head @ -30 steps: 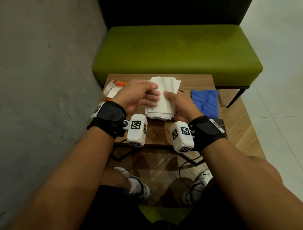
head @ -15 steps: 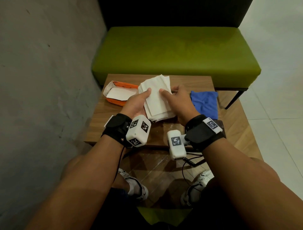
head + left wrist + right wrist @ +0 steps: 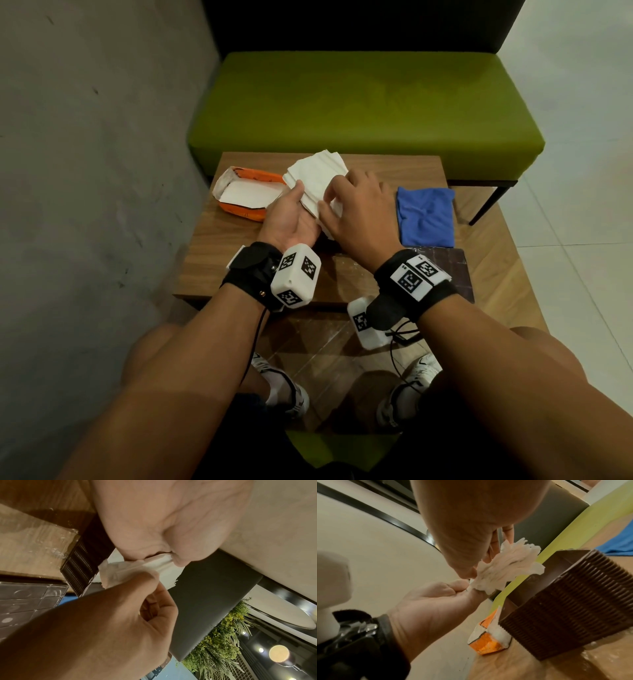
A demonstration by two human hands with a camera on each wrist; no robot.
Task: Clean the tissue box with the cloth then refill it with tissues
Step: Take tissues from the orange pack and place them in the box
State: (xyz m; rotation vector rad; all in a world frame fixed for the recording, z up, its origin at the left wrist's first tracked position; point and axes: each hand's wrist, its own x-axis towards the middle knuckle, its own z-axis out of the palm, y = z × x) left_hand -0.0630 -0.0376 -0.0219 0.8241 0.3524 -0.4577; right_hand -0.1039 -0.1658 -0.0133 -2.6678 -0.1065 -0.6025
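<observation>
From the head view, a wooden tabletop [image 3: 239,240] stands against a green upholstered bench [image 3: 363,109], with a grey concrete wall [image 3: 96,154] on the left and pale floor tiles [image 3: 575,240] on the right. The left hand [image 3: 291,219] and the right hand [image 3: 359,209] both grip a stack of white tissues [image 3: 315,178] above the tabletop. An opened orange tissue packet [image 3: 245,197] lies to the left, and a blue cloth [image 3: 426,216] lies to the right.

In the left wrist view, the left thumb and fingers pinch the folded tissues [image 3: 159,563]; the ribbed brown tissue box [image 3: 85,566] shows behind.

In the right wrist view, the tissue box [image 3: 565,608] stands open on the tabletop, under the tissues [image 3: 505,568], with the packet [image 3: 488,643] just beside it.
</observation>
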